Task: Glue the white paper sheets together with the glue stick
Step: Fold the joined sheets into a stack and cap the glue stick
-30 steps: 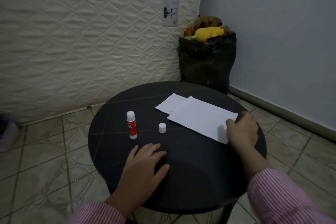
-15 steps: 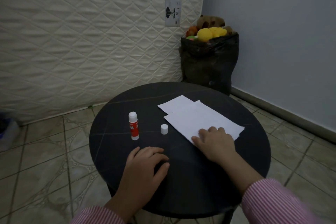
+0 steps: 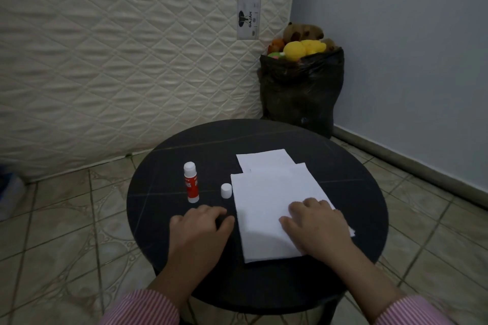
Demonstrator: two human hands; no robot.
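The right hand (image 3: 314, 227) lies palm-down on the near sheet (image 3: 266, 208), fingers loosely spread and gripping nothing, probably pinning it over the far sheet (image 3: 264, 159) whose far edge shows beyond it. The left hand (image 3: 200, 227) rests on the dark round table (image 3: 163, 232), fingers slightly curled and empty, near the upright glue stick (image 3: 191, 185). Its cap (image 3: 226, 190) stands between stick and paper, suggesting the glue is ready for use.

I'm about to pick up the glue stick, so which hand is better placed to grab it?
Left. The left hand rests on the table just in front of the upright glue stick, while the right hand is pressing down the near paper sheet.
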